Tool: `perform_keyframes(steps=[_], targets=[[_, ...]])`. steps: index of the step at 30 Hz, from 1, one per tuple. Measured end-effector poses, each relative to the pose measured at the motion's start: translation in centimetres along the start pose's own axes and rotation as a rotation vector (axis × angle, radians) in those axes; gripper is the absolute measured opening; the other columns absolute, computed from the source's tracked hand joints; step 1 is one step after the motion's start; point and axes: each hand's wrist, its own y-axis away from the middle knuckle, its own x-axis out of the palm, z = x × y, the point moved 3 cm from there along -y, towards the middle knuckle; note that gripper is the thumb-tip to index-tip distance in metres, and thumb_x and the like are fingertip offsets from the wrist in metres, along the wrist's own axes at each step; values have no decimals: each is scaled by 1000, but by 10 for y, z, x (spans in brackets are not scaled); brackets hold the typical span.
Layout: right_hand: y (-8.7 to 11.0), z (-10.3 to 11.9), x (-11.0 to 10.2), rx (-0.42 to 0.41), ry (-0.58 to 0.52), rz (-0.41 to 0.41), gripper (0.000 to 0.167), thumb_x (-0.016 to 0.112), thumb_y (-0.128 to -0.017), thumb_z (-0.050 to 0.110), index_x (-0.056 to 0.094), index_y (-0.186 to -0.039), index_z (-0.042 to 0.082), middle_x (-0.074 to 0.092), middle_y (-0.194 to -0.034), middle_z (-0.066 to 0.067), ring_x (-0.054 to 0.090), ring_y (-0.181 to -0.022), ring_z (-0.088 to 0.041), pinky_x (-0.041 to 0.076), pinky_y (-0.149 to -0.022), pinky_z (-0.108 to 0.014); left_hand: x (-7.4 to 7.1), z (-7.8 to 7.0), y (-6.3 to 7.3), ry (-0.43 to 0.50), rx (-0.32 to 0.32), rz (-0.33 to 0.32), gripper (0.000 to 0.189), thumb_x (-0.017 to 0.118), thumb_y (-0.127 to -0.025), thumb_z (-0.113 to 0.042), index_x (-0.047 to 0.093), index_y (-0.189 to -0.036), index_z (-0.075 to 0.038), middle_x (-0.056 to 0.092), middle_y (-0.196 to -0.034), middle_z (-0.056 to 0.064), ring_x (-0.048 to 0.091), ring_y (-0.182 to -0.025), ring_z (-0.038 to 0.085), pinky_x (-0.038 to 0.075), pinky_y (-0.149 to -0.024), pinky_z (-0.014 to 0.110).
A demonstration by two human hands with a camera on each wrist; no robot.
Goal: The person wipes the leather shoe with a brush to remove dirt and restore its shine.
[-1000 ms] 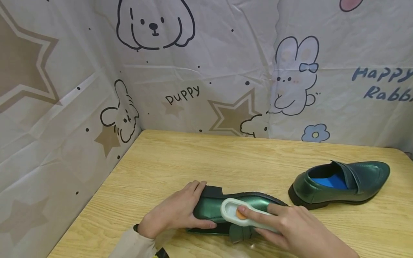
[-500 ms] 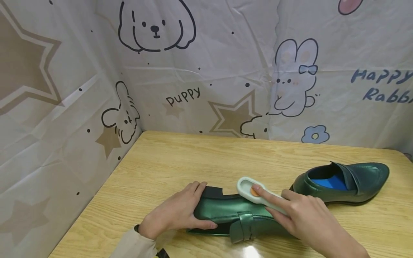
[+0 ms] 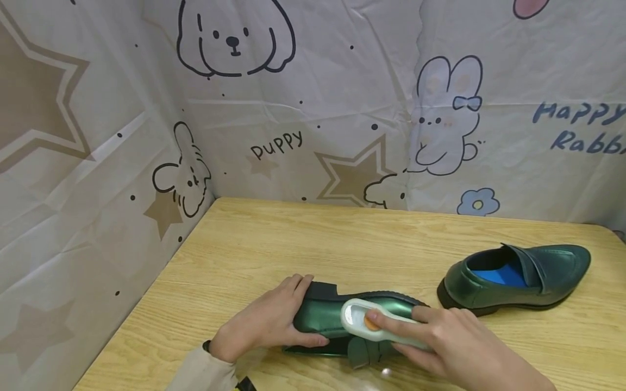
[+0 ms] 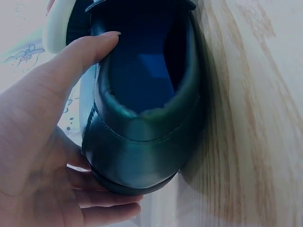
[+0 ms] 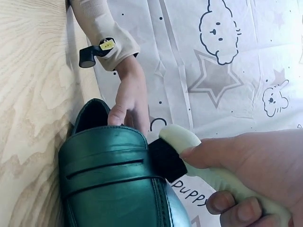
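Note:
A shiny dark green loafer point(image 3: 318, 317) lies on its side, its black sole facing away. My left hand point(image 3: 271, 317) grips its heel end. In the left wrist view the thumb reaches over the loafer's opening, and the other fingers lie by the heel point(image 4: 137, 161). My right hand point(image 3: 455, 342) holds a pale green shoe brush point(image 3: 349, 320) by its handle, the index finger on an orange button. Seen from the right wrist, the brush's black bristles point(image 5: 168, 161) touch the loafer's side beside the strap point(image 5: 109, 165). The right hand hides the toe in the head view.
A matching green loafer point(image 3: 469, 290) with a blue insole stands upright at the right, toe pointing right. Both loafers are on a light wooden table point(image 3: 274, 239). A printed cloth point(image 3: 274, 108) hangs behind the table and along its left side.
The brush went up toward the sole edge half a second ago, baring the strap, then came back down onto the loafer's side. The left hand and the loafer keep their place.

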Motion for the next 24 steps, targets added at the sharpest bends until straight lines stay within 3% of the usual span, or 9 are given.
perform_keyframes(steps=[4,8,10,15,19,24], targets=[[2,-6,-5,-20,130,-96,51,63,-93,37,47,-141,41,40,-71,17,29,-53,6,29,-45,-15,0,1,0,-4,2,2,117,53,-71,-83,23,-151,-3,33,-148,18,41,-131,28,42,-101,43],[8,-15,-12,-23,294,-252,46,47,-98,48,45,-143,39,34,-68,17,22,-51,5,22,-44,-16,0,1,-1,-9,1,9,118,53,-71,-83,23,-152,-3,32,-149,19,39,-133,29,41,-102,43],[11,-20,-15,15,337,-264,50,52,-96,48,42,-144,40,33,-68,17,21,-50,5,22,-44,-17,0,1,-1,-11,0,12,118,52,-71,-84,23,-152,-3,32,-149,19,39,-133,30,41,-102,44],[12,-21,-19,62,306,-223,78,79,-77,24,43,-145,39,33,-67,19,23,-50,5,26,-46,-17,1,0,0,-5,-3,19,118,51,-71,-84,22,-152,-4,32,-150,18,39,-133,29,41,-102,44],[9,-15,-18,32,233,-190,76,79,-77,20,45,-144,38,35,-69,19,26,-52,7,28,-47,-16,0,0,1,5,-6,19,118,52,-71,-84,23,-152,-4,32,-149,18,39,-133,29,41,-102,44],[3,-8,-9,46,67,-15,58,66,-91,31,43,-143,42,38,-71,18,32,-53,6,33,-48,-16,0,1,-1,16,-10,23,117,54,-71,-83,23,-152,-4,32,-150,17,38,-133,29,40,-103,44]])
